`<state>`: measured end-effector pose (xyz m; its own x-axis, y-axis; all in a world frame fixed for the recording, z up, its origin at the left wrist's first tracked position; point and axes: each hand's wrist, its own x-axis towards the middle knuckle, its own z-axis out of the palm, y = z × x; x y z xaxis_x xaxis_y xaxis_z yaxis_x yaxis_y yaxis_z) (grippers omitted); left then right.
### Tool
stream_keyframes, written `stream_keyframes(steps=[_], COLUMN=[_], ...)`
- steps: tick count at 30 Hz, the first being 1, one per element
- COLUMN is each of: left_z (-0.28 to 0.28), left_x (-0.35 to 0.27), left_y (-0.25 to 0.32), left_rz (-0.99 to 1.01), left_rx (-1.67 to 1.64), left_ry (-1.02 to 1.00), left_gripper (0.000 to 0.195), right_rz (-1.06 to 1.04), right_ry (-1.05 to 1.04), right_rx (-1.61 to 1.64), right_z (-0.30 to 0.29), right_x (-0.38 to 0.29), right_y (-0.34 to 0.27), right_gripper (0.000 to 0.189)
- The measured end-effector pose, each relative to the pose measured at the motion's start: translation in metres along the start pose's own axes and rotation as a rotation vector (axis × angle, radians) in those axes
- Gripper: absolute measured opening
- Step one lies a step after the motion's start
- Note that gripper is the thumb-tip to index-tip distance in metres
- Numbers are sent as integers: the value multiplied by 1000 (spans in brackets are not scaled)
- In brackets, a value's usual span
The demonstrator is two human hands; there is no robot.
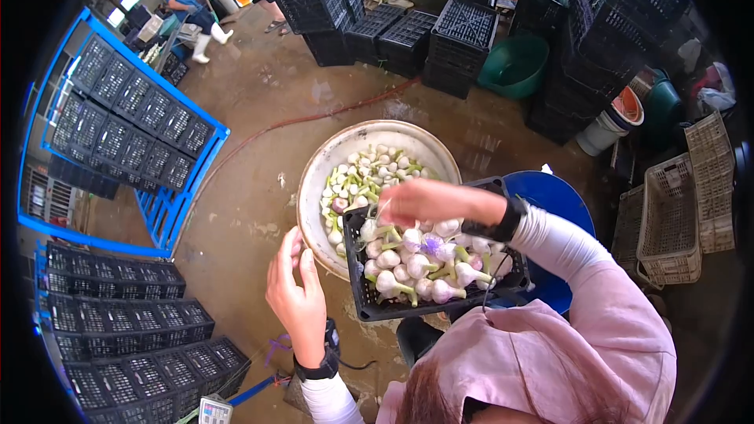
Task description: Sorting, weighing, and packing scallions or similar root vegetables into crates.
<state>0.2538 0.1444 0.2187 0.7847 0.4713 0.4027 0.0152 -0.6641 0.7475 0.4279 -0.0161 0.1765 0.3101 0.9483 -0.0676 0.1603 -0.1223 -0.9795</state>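
My left hand (297, 300) is empty, thumb apart from the fingers, its fingertips close to the rim of a large round basin (377, 128). Whether they touch the rim I cannot tell. In the basin lie many trimmed garlic bulbs (383, 159) with green stem pieces. My right hand (406, 203) is motion-blurred above the far left part of a black plastic crate (383, 311). Its fingers point down and hide what they may hold; a thin pale strand shows beside them. White and purplish garlic bulbs (419, 266) fill the crate, with a purple tie (433, 244) among them.
A blue tub (551, 200) stands under the crate's right side. Stacked black crates (459, 29) and a green tub (515, 68) stand ahead. A red hose (330, 112) crosses the wet floor. Crates fill a blue metal rack (200, 159) at left. A seated person (182, 3) is farther off.
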Motion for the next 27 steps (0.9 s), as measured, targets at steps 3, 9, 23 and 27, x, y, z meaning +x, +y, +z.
stream_keyframes(steps=[3,9,23,27], left_z=[30,180,201,218], left_x=[-23,-34,-118,-132], left_y=[6,-72,-144,-139], left_rz=[168,-140,-638,-1045], left_rx=[380,-409,-615,-862], left_ry=[-416,-550,-754,-456], left_gripper=[17,15,25,26], right_rz=[112,-2,588,354], right_ry=[-90,-360,452,547], right_rx=[-99,-86,930,815], right_z=[-14,22,28,34], right_x=[20,79,-23,-79], right_y=[-9,-7,245,225], right_gripper=[24,22,25,28])
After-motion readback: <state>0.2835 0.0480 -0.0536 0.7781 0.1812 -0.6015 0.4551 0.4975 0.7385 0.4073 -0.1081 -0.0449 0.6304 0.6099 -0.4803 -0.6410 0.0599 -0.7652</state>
